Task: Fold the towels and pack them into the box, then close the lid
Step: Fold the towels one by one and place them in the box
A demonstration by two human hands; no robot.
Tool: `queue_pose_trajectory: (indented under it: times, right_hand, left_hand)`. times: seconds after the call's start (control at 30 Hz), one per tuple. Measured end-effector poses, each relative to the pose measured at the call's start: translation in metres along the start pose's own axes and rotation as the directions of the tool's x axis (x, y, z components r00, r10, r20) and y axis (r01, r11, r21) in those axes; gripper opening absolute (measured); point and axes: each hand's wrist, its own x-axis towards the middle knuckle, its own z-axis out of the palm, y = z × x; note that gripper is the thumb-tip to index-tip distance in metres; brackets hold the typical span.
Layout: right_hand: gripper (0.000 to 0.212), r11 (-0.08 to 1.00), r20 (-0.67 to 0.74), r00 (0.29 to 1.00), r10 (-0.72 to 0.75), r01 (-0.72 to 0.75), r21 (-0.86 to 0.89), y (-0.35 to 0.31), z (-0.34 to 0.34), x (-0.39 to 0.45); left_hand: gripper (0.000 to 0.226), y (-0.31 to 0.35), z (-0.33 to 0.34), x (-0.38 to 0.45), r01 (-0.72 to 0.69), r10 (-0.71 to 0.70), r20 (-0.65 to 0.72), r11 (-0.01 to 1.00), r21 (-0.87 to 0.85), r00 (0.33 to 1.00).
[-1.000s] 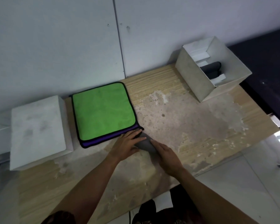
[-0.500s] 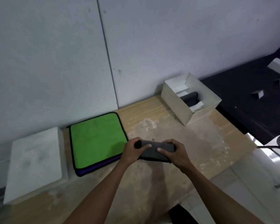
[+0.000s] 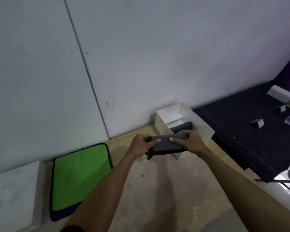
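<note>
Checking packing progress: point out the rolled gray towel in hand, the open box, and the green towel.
rolled gray towel [image 3: 168, 141], head view, middle of roll.
open box [image 3: 161, 125], head view, left outer wall.
green towel [image 3: 79, 174], head view, centre of top face.

Worn wooden counter [image 3: 166, 195], pale scuffed patches across the middle. Grey panelled wall [image 3: 141, 56] behind, vertical seam left of centre, a few small marks. Right of the counter, a dark-covered surface [image 3: 241, 134] with small white folded card pieces [image 3: 258, 123] and a white block [image 3: 280, 95] near the far edge. Purple glow in the upper right corner.
</note>
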Motion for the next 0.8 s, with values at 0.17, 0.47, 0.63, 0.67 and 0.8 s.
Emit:
queue_pose_trajectory:
  times: [0.17,0.47,0.63,0.67,0.8]
  right_hand:
    - [0.055,0.993,0.113,0.993,0.038,-0.026,-0.114,0.013,-0.076,0.080]
    - [0.053,0.980,0.219,0.971,0.099,-0.057,-0.193,0.041,-0.143,0.189]
    - [0.061,0.957,0.240,0.951,0.196,-0.132,-0.258,0.061,-0.143,0.243]
    - [0.061,0.951,0.242,0.946,0.216,-0.148,-0.271,0.064,-0.138,0.252]
    - [0.043,0.934,0.260,0.925,0.279,-0.198,-0.298,0.070,-0.117,0.285]
  left_hand:
    - [0.051,0.054,0.031,0.068,0.108,-0.112,0.049,0.992,0.070,0.993]
    - [0.045,0.099,0.088,0.168,0.303,-0.309,-0.041,0.947,-0.103,0.950]
    - [0.046,0.098,0.106,0.212,0.365,-0.394,-0.121,0.908,-0.208,0.911]
    - [0.044,0.094,0.109,0.220,0.369,-0.406,-0.136,0.899,-0.237,0.904]
    - [0.034,0.076,0.120,0.247,0.406,-0.485,-0.198,0.850,-0.336,0.852]
